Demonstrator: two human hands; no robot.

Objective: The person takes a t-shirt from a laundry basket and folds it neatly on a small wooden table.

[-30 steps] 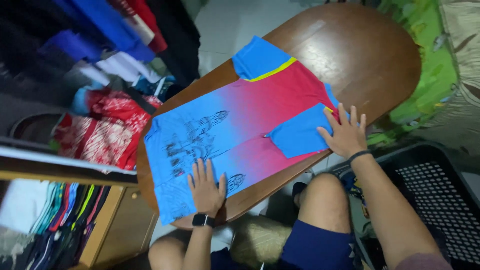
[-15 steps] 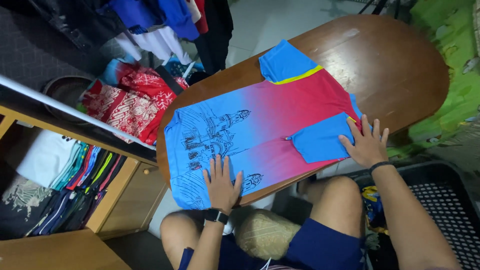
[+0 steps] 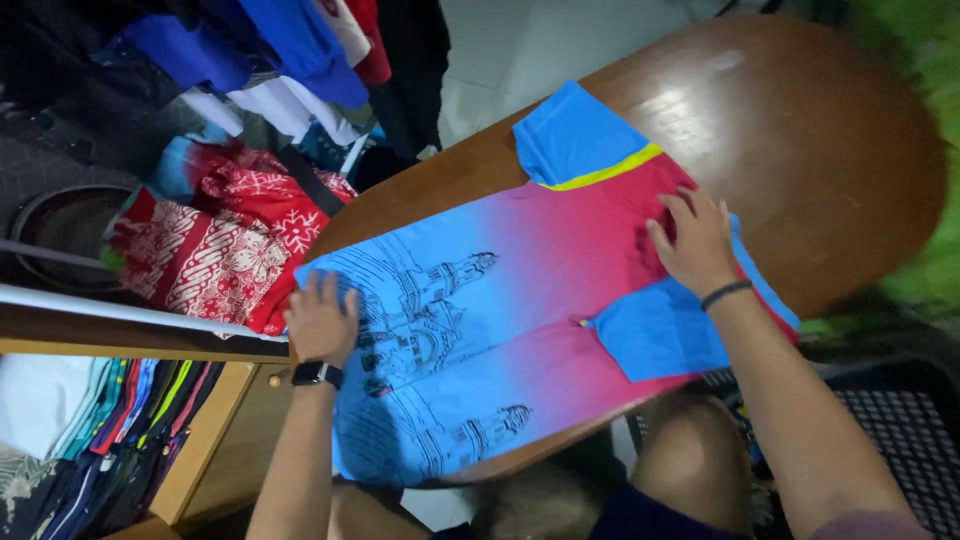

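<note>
Blue fading to pink, the T-shirt (image 3: 520, 310) lies flat on the round wooden table (image 3: 800, 130), its long axis running diagonally: the printed hem end points to the lower left, the collar end to the upper right. One blue sleeve (image 3: 575, 135) sticks out at the top; the other (folded inward) lies near the table's front edge. The left hand (image 3: 322, 320) presses flat on the hem corner, fingers slightly spread. The right hand (image 3: 695, 240) rests palm-down on the pink chest area, fingers spread. Red patterned cloth (image 3: 230, 245) lies heaped beside the table.

surface: round brown wooden table (image 3: 800, 130); on it: blue-to-pink T-shirt (image 3: 520, 300) spread flat, hem overhanging the edge
</note>
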